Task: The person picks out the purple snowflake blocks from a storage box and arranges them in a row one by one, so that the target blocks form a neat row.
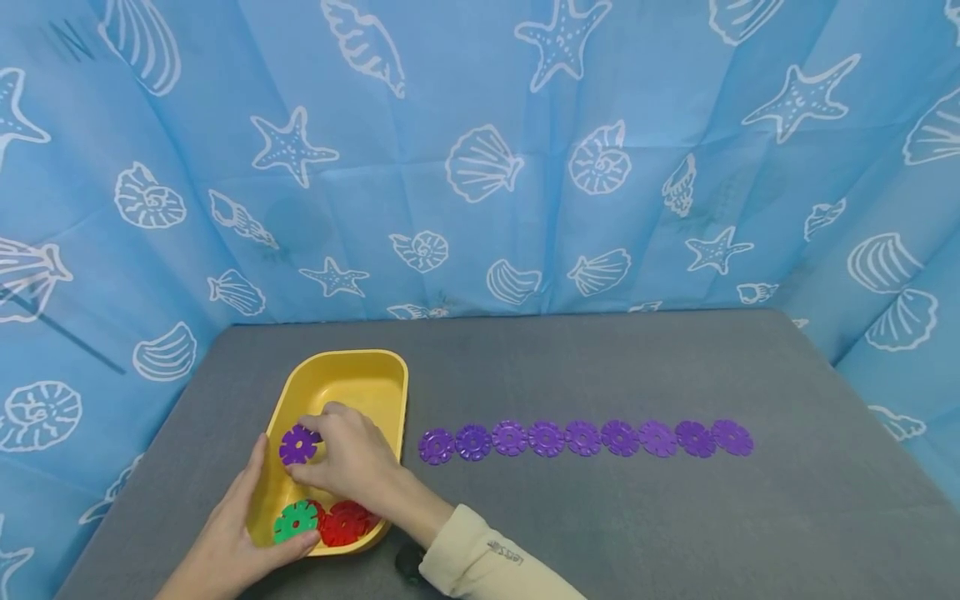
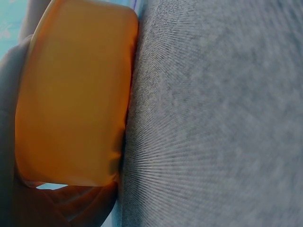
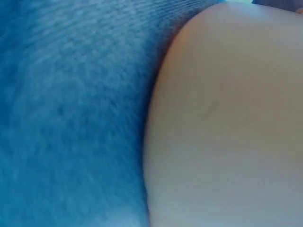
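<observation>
My left hand [image 1: 238,523] grips the near left corner of a yellow plastic tray [image 1: 367,364], its thumb over the front rim and fingers along the left wall. In the left wrist view, the tray's side [image 2: 75,94] lies between thumb and fingers. Inside the tray, my right hand [image 1: 348,454] pinches a purple notched interlocking disc [image 1: 288,451] between thumb and fingers. A green disc [image 1: 285,525] and several red discs [image 1: 343,525] lie at the tray's near end. The right wrist view is mostly filled by close-up skin [image 3: 227,118].
Right of the tray, several purple notched discs [image 1: 546,438] form a row running rightward across the grey table [image 1: 600,525]. A small dark object [image 1: 409,563] sits beside the right sleeve. Blue shell-patterned curtains [image 1: 480,225] stand behind the table and at both sides.
</observation>
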The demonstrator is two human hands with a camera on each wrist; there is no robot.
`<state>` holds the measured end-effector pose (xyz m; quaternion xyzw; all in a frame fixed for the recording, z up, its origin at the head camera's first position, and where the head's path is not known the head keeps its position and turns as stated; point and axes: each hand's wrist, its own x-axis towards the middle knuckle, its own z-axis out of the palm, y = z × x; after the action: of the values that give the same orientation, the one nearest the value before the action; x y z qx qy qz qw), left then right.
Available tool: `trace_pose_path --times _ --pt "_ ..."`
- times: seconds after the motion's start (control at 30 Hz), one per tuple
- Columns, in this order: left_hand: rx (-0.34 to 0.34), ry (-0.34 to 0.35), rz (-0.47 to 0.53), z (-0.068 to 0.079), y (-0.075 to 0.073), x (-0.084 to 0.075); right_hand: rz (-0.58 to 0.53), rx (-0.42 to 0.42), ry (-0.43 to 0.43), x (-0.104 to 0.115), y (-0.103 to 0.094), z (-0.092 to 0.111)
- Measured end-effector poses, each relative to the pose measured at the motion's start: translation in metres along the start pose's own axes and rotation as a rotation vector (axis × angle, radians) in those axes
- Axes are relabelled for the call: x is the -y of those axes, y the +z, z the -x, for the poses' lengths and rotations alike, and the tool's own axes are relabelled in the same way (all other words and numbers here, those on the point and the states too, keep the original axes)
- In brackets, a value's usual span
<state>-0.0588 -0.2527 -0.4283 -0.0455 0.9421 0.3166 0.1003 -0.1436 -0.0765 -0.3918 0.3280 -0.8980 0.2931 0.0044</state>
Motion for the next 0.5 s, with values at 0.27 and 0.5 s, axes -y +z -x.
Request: trace_pose_path --times 0.27,0.5 --pt "0.007 -0.011 0.009 0.000 -0.001 0.000 0.022 0.011 -0.084 -0.002 -0.018 0.012" --pt "-0.019 0.006 0.012 0.002 -0.001 0.000 0.000 -0.003 -0.096 -0.014 -0.036 0.027"
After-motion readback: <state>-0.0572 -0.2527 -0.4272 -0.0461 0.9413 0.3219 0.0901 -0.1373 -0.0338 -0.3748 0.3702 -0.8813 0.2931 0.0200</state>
